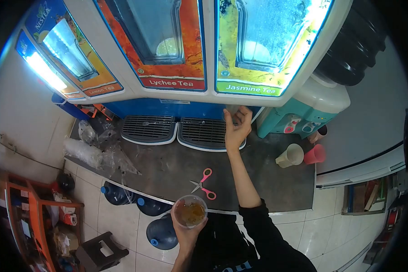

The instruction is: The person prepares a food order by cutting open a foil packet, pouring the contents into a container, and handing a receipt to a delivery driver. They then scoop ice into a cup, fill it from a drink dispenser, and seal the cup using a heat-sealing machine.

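Note:
Low in the head view, my left hand (188, 233) is wrapped round a clear plastic cup (190, 211) with some amber liquid in it, held by the counter's front edge. My right hand (238, 127) is raised under the Jasmine Tea panel (254, 89) of the drink dispenser, above the right drip tray (204, 133). Its thumb and fingers are bent round a small translucent part at the dispenser's underside, which is hard to make out. Scissors with pink handles (205, 183) lie partly open on the dark counter (167, 167), between the cup and the tray.
Clear plastic packaging (88, 152) lies at the counter's left. A teal water dispenser (299, 109) stands at the right, with a cream cup (291, 155) and a pink cup (315, 154) before it. Blue water bottles (162, 232) and a dark stool (102, 251) stand on the floor.

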### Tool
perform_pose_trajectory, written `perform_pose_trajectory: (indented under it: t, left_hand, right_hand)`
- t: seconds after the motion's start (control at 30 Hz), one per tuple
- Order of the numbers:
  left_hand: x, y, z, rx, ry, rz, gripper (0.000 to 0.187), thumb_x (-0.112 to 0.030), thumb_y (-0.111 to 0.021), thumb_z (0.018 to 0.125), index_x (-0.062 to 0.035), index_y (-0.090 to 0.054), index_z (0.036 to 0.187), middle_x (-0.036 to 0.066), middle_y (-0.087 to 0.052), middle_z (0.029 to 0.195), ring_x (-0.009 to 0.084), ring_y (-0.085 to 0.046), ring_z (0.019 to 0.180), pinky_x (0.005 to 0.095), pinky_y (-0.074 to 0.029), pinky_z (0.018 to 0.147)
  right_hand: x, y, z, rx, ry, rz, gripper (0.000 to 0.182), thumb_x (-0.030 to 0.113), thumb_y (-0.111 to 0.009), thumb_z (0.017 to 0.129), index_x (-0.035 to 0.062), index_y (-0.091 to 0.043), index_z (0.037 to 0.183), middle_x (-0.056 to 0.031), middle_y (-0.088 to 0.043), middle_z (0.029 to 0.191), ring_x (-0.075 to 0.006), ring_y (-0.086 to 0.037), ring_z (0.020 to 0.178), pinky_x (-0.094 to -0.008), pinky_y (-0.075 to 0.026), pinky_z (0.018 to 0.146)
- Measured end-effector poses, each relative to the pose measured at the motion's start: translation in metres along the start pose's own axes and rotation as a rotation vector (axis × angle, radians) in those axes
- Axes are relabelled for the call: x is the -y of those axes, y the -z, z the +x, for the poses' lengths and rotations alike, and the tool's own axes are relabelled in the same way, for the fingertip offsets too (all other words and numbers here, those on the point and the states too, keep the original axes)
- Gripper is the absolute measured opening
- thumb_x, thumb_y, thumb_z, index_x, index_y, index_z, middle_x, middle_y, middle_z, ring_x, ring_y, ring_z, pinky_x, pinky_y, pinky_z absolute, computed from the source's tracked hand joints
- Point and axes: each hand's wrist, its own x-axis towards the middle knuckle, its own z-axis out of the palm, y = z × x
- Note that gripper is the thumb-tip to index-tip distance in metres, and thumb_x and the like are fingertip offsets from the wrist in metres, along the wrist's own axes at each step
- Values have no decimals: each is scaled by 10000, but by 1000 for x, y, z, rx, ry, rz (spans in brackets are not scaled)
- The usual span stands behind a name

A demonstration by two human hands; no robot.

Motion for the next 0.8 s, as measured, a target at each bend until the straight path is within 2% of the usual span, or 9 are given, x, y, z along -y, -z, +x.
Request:
perform_pose_trajectory:
  t: [0.07, 0.17, 0.33, 0.53, 0.8]
  left_hand:
    - [1, 2, -3, -2, -1, -22, 874, -22, -809, 522, -38, -349, 1265, 109, -425, 1233, 232, -416, 1185, 352, -318, 1024]
    - [-3, 4, -6, -7, -9, -45, 869, -28, -809, 527, -36, -350, 1264, 111, -425, 1235, 233, -417, 1183, 353, -318, 1023]
    - [-5, 8, -10, -44, 34, -125, 864, -40, -812, 535, -37, -348, 1265, 112, -431, 1228, 234, -416, 1184, 355, -314, 1024]
    - [-13, 16, -16, -80, 14, -1, 880, -30, -818, 523, -48, -348, 1267, 115, -432, 1236, 242, -412, 1196, 362, -308, 1032]
    - [-8, 20, -17, -90, -4, -104, 883, -22, -822, 518, -44, -352, 1266, 116, -440, 1238, 238, -423, 1189, 353, -321, 1022]
  right_hand:
    - [-3, 1, 0, 29, -23, 35, 421, 75, -741, 735, -42, -495, 1056, -133, -541, 977, -191, -559, 844, -306, -506, 735]
    - [-5, 1, 0, 39, -5, 11, 424, 71, -739, 737, -43, -491, 1062, -141, -539, 996, -193, -564, 851, -307, -506, 734]
    - [-4, 1, 0, 42, -22, 36, 420, 66, -731, 743, -46, -492, 1069, -146, -552, 1001, -198, -576, 872, -304, -507, 734]
    - [0, 1, 0, 36, -36, 40, 426, 77, -728, 748, -41, -498, 1085, -159, -566, 1028, -211, -592, 900, -310, -508, 746]
    - [6, 2, 0, 37, -22, 5, 419, 87, -724, 752, -36, -509, 1090, -159, -579, 1038, -215, -602, 903, -314, -512, 750]
